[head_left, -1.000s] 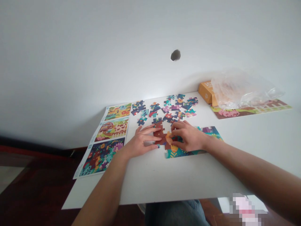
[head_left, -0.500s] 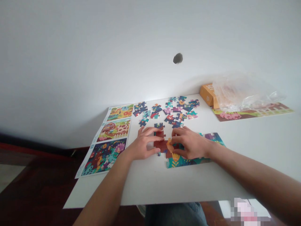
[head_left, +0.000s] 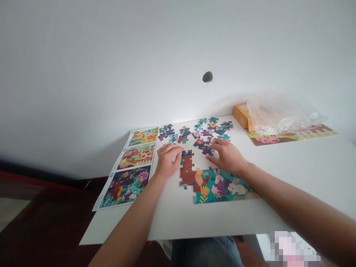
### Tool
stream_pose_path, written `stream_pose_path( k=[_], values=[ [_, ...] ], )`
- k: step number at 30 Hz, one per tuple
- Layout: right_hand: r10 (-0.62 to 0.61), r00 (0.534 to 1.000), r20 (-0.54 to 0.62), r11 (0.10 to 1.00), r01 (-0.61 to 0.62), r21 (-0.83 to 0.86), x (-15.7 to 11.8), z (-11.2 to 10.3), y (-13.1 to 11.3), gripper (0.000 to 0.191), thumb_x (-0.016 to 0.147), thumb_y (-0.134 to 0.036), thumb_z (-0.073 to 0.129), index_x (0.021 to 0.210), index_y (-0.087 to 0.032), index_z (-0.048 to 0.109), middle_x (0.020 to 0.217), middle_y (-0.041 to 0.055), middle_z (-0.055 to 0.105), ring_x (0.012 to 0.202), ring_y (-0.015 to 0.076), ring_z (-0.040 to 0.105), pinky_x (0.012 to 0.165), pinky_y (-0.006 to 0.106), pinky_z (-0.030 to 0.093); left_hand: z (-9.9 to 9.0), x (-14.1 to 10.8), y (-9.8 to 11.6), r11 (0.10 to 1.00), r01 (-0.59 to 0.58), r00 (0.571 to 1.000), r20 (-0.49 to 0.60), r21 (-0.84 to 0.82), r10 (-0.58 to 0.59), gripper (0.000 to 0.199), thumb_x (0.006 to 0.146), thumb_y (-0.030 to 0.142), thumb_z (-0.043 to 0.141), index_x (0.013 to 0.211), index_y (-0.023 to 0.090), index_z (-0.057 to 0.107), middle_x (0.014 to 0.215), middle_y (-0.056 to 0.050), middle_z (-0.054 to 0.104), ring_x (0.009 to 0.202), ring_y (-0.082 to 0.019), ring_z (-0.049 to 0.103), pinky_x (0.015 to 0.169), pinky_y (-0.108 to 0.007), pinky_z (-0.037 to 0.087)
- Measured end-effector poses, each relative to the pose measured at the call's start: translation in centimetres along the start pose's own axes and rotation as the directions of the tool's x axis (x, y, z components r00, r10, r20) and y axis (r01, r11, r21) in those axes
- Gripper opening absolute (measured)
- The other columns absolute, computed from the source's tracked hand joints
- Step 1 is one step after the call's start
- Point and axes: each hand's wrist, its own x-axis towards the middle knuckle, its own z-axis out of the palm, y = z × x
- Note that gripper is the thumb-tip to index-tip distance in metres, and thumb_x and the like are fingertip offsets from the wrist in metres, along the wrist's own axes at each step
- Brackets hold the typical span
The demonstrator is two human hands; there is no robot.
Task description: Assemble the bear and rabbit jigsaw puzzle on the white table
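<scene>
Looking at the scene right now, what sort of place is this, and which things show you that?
Probably a room in a home, though it could be a classroom: a white table against a plain wall, with loose puzzle pieces and a picture sheet on it.

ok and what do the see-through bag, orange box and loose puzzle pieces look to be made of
See-through bag: thin, glossy plastic, by its crinkles and highlights. Orange box: probably printed card, given its flat faces and straight edges. Loose puzzle pieces: likely printed cardboard, cleanly cut; sheen unclear.
</scene>
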Motion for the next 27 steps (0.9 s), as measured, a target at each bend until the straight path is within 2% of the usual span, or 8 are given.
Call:
stream_pose_path(
  k=[2, 5, 7, 10, 14, 16, 20, 27],
  values=[
    [0.092, 0.995, 0.028, 0.994, -0.09, -0.062, 0.2, 0.2, 0.5, 0.042, 0.084, -0.048, 0.067, 0.11, -0.014, 0.069, 0.106, 0.0153, 0.061, 0.097, 0.0296, 0.06, 0.087, 0.042, 0.048, 0.5, 0.5, -0.4, 0.991, 0.082, 0.993, -0.096, 0.103, -0.072, 0.02, 0.09, 0.023, 0.053, 0.091, 0.022, 0.073, 0.096, -0.006, 0.072, 0.099, -0.024, 0.061, 0.094, -0.041, 0.043],
    [0.1, 0.992, 0.079, 0.993, -0.095, -0.069, 0.3, 0.5, 0.7, 0.044, 0.084, -0.047, 0.067, 0.113, -0.014, 0.069, 0.107, 0.0159, 0.059, 0.099, 0.0296, 0.06, 0.09, 0.042, 0.048, 1.0, 1.3, -0.6, 0.972, 0.154, 0.977, -0.173, 0.175, -0.124, 0.018, 0.086, 0.019, 0.055, 0.086, 0.022, 0.073, 0.093, -0.006, 0.072, 0.099, -0.026, 0.059, 0.092, -0.043, 0.042],
    [0.072, 0.994, 0.079, 0.996, -0.068, -0.052, 0.3, 0.6, 0.7, 0.04, 0.086, -0.043, 0.065, 0.116, -0.015, 0.069, 0.106, 0.0149, 0.059, 0.099, 0.028, 0.06, 0.092, 0.041, 0.047, 1.2, 1.7, -0.7, 0.984, 0.114, 0.987, -0.124, 0.137, -0.097, 0.02, 0.084, 0.016, 0.054, 0.087, 0.022, 0.073, 0.094, -0.006, 0.073, 0.099, -0.025, 0.059, 0.093, -0.043, 0.042],
    [0.064, 0.996, 0.061, 0.997, -0.062, -0.039, 0.2, 0.5, 0.9, 0.036, 0.088, -0.037, 0.063, 0.117, -0.017, 0.069, 0.106, 0.0139, 0.06, 0.099, 0.0265, 0.06, 0.092, 0.039, 0.047, 1.1, 1.9, -0.8, 1.0, -0.022, 0.998, 0.052, 0.016, 0.021, 0.022, 0.083, 0.015, 0.056, 0.092, 0.023, 0.075, 0.104, -0.004, 0.074, 0.107, -0.024, 0.057, 0.099, -0.044, 0.041],
    [0.019, 1.0, -0.003, 1.0, -0.019, -0.001, -0.1, -0.1, 0.6, 0.028, 0.089, -0.029, 0.061, 0.113, -0.019, 0.071, 0.106, 0.0126, 0.06, 0.098, 0.0252, 0.059, 0.091, 0.04, 0.046, 0.6, 1.9, -0.8, 0.991, -0.103, 0.964, 0.237, -0.089, 0.121, 0.028, 0.083, 0.021, 0.061, 0.106, 0.027, 0.074, 0.116, -0.004, 0.071, 0.113, -0.025, 0.054, 0.103, -0.05, 0.039],
    [-0.11, 0.994, -0.002, 0.992, 0.11, 0.066, -0.4, -0.5, -0.1, 0.029, 0.09, -0.031, 0.06, 0.114, -0.02, 0.07, 0.106, 0.0116, 0.06, 0.099, 0.0246, 0.058, 0.091, 0.04, 0.046, 0.3, 1.9, -0.6, 0.987, -0.118, 0.954, 0.264, -0.108, 0.143, 0.027, 0.084, 0.023, 0.061, 0.107, 0.027, 0.075, 0.116, -0.005, 0.07, 0.11, -0.025, 0.055, 0.103, -0.05, 0.04],
    [-0.342, 0.925, 0.165, 0.931, 0.309, 0.193, -1.0, -0.6, -1.5, 0.033, 0.089, -0.04, 0.064, 0.117, -0.023, 0.07, 0.106, 0.0106, 0.058, 0.098, 0.0241, 0.058, 0.089, 0.04, 0.045, -0.4, 2.1, -0.4, 0.983, -0.133, 0.945, 0.283, -0.129, 0.165, 0.023, 0.085, 0.024, 0.061, 0.103, 0.024, 0.076, 0.107, -0.006, 0.069, 0.103, -0.023, 0.059, 0.098, -0.044, 0.044],
    [-0.327, 0.917, 0.228, 0.934, 0.276, 0.229, -0.9, -0.4, -1.6, 0.035, 0.09, -0.04, 0.063, 0.12, -0.025, 0.069, 0.108, 0.0104, 0.056, 0.095, 0.0221, 0.058, 0.087, 0.037, 0.045, -1.0, 1.5, -0.1, 0.973, -0.122, 0.932, 0.314, -0.195, 0.18, 0.024, 0.084, 0.021, 0.062, 0.104, 0.022, 0.075, 0.103, -0.007, 0.065, 0.099, -0.022, 0.061, 0.093, -0.038, 0.048]
  ],
)
